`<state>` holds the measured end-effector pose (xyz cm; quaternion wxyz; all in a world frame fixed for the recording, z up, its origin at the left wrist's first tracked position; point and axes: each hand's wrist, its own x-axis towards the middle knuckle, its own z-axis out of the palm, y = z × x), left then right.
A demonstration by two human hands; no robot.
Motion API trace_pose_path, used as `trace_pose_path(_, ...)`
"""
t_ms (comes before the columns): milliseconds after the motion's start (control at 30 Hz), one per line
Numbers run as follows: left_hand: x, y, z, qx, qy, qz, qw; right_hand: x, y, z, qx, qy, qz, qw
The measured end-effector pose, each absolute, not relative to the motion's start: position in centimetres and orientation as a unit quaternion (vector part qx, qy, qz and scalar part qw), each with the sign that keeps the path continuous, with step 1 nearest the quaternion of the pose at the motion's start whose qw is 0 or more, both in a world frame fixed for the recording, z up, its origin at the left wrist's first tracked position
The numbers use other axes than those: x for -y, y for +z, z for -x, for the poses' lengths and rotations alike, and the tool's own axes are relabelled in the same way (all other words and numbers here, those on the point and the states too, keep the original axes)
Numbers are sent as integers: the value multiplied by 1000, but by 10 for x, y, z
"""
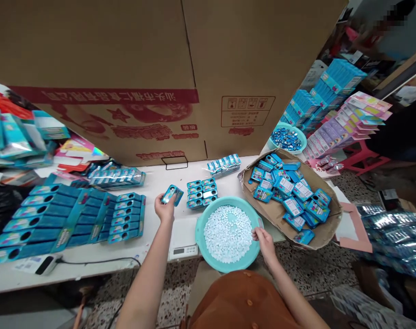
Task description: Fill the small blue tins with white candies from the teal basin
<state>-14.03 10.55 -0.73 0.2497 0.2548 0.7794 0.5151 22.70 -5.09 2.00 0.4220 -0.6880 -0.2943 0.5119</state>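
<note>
The left hand [165, 209] closes its fingers around a small blue tin [172, 195], lifting it just above the white worktop [160, 183]; the tin's label is too small to read. The right hand [264, 242] sits at the edge of a teal plastic basin [208, 258], its fingers pinched together among a heap of small white mints [224, 233], though whether they have hold of any cannot be told. Just beyond the basin stands a neat stack of blue tins [201, 193], with a shrink-wrapped row of tins [224, 165] behind it. To the right, a shallow cardboard tray [331, 228] holds loose blue boxes [293, 205], their small print unreadable. A digital scale [183, 250] sits at the worktop's near edge, and long blue display cards [57, 219] cover the left side. A large cardboard carton [118, 68] rises behind everything, bearing upside-down red Chinese characters that start with 汕头市, plus a printed box of handling symbols [248, 111].
</note>
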Motion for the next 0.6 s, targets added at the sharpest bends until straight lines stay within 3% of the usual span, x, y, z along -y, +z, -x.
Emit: trace_pose_path(600,-163,-87,182,-741,432,-306,412,69,-10,-195,251,504,736,375)
